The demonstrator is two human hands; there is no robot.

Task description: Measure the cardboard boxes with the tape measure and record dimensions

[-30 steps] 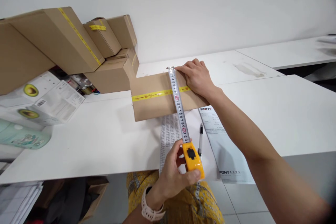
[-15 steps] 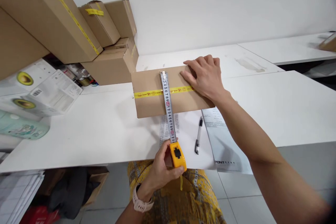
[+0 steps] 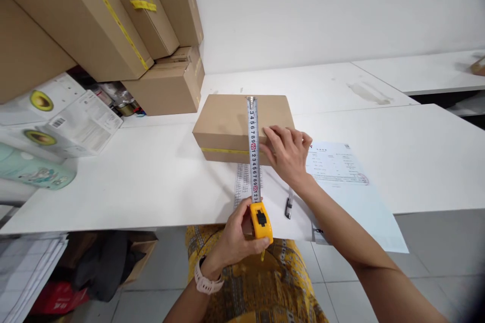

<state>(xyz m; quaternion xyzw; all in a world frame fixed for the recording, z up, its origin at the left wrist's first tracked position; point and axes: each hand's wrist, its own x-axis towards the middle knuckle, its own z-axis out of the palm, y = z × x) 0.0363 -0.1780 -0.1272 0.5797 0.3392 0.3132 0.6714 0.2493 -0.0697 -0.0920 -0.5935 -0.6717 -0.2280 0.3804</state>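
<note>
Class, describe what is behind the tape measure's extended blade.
Behind the blade, you can see the cardboard box, its yellow tape and, lower down, a printed sheet. The strips the blade covers cannot be seen.

A white table carries papers, a carton and a bottle.

Left hand low, fingers curled; right hand farther forward, fingers bent, forearm slanting in from right.
</note>
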